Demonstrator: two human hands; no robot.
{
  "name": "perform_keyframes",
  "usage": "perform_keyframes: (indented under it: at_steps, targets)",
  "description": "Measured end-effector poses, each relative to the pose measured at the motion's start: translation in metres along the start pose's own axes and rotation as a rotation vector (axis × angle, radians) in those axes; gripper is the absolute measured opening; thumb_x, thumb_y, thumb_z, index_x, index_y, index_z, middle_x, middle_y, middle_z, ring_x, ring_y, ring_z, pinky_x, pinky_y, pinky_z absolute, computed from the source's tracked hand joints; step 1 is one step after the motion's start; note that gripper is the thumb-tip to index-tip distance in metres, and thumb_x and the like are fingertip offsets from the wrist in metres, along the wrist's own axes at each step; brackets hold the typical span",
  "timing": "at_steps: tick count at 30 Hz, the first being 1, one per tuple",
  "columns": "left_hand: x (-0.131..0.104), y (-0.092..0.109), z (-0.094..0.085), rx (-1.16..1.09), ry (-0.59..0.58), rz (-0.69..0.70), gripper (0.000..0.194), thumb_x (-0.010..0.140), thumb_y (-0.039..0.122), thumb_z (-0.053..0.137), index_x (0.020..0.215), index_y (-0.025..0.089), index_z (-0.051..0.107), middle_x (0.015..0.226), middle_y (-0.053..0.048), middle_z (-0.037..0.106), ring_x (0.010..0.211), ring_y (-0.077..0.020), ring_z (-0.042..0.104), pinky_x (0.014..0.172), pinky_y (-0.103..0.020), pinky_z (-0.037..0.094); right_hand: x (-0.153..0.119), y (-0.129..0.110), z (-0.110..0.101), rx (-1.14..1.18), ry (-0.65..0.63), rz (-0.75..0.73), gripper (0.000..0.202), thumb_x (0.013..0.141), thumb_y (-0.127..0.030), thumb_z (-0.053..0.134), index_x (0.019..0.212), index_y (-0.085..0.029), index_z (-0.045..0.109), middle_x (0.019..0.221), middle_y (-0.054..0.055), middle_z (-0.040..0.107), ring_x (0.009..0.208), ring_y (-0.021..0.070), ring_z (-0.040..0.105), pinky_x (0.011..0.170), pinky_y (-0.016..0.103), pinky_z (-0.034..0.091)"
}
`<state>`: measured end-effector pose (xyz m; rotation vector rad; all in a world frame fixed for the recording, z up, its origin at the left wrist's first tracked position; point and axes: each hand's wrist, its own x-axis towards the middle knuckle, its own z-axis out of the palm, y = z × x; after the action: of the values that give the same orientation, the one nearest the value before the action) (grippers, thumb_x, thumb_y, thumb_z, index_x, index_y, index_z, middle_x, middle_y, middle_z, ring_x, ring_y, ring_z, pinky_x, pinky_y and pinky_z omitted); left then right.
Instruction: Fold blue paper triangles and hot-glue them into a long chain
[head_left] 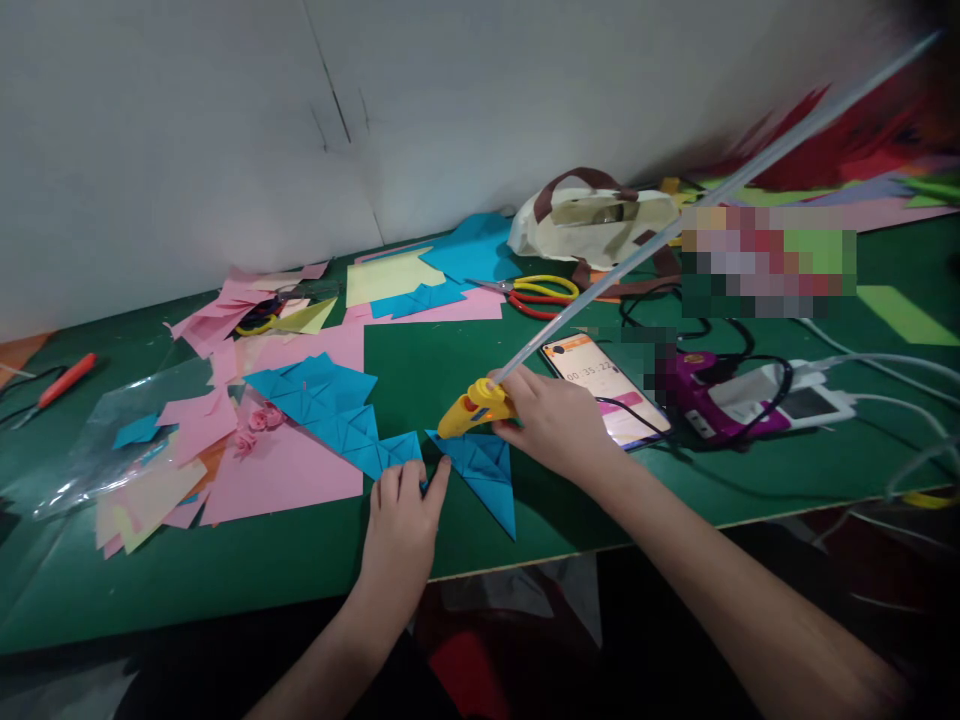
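My right hand (pixel 551 425) is wrapped round a yellow glue gun (pixel 474 408), with a long clear glue stick (pixel 637 265) rising from its back. The gun's tip is at the upper left corner of a folded blue paper piece (pixel 487 470). My left hand (pixel 405 505) lies at the gap between that piece and a chain of folded blue pieces (pixel 337 420). Its index finger touches the right piece, and the other fingers rest on the chain's end, spread from the index finger. The chain lies partly on a pink sheet (pixel 300 480).
A lit phone (pixel 604 385), a purple power strip (pixel 705 410) and white cables lie right of my hands. Red and yellow scissors (pixel 544 295), a cream bag (pixel 592 220) and paper sheets are behind. Pink scraps, small pink roses (pixel 259 420) and a red-handled tool (pixel 69 380) are left.
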<state>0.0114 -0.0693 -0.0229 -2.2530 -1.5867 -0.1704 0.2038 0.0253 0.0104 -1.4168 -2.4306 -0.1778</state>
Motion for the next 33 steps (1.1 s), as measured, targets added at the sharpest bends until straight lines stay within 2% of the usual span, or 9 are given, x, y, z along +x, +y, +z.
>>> perform_keyframes:
  at_steps: [7,16,20,23,28,33]
  targets:
    - [0.0,0.0,0.001,0.004,-0.014,0.004,0.046,0.077,0.0,0.05,0.116,0.023,0.059,0.088,-0.006,0.049,0.078,-0.0193,0.045,0.066,-0.033,0.042,0.0,-0.002,-0.002,0.001,0.012,-0.073,0.028,0.079,-0.02,0.053,0.107,-0.02,0.054,0.101,0.007,0.063,0.078,0.0189,0.06,0.057,0.027,0.035]
    - [0.0,0.0,0.0,0.03,0.009,0.018,0.051,0.076,-0.005,0.047,0.117,0.023,0.058,0.089,-0.006,0.049,0.078,-0.0188,0.044,0.064,-0.03,0.041,0.001,-0.012,-0.001,0.023,-0.02,0.039,0.053,0.081,-0.021,0.054,0.131,-0.018,0.039,0.109,0.008,0.061,0.075,0.0186,0.061,0.053,0.027,0.037]
    - [0.001,0.0,-0.002,0.023,0.024,0.016,0.051,0.075,-0.006,0.047,0.117,0.023,0.059,0.088,-0.006,0.049,0.078,-0.0187,0.044,0.063,-0.03,0.041,0.002,-0.007,0.007,0.178,-0.044,0.108,0.04,0.084,-0.03,0.054,0.12,-0.016,0.047,0.112,0.01,0.057,0.087,0.0206,0.061,0.057,0.026,0.044]
    - [0.001,0.0,-0.002,0.016,0.033,0.015,0.052,0.075,-0.007,0.047,0.116,0.023,0.059,0.088,-0.006,0.049,0.077,-0.0184,0.044,0.063,-0.03,0.041,0.003,0.002,0.015,0.32,-0.005,0.18,0.036,0.083,-0.035,0.057,0.111,-0.014,0.049,0.11,0.011,0.054,0.091,0.0222,0.06,0.064,0.029,0.048]
    - [0.0,0.0,-0.001,0.03,0.024,0.018,0.053,0.075,-0.007,0.046,0.117,0.023,0.058,0.089,-0.007,0.049,0.078,-0.0187,0.044,0.064,-0.031,0.042,0.01,0.016,0.025,0.433,0.091,0.196,0.022,0.084,-0.028,0.055,0.101,-0.016,0.05,0.101,0.01,0.056,0.092,0.0236,0.058,0.074,0.035,0.048]
    - [0.0,-0.001,0.0,0.042,0.038,0.017,0.053,0.075,-0.007,0.046,0.116,0.023,0.06,0.088,-0.007,0.049,0.077,-0.0188,0.045,0.063,-0.031,0.042,0.016,0.019,0.034,0.413,0.174,0.28,0.021,0.083,-0.026,0.056,0.101,-0.014,0.055,0.098,0.012,0.059,0.089,0.0258,0.058,0.077,0.038,0.047]
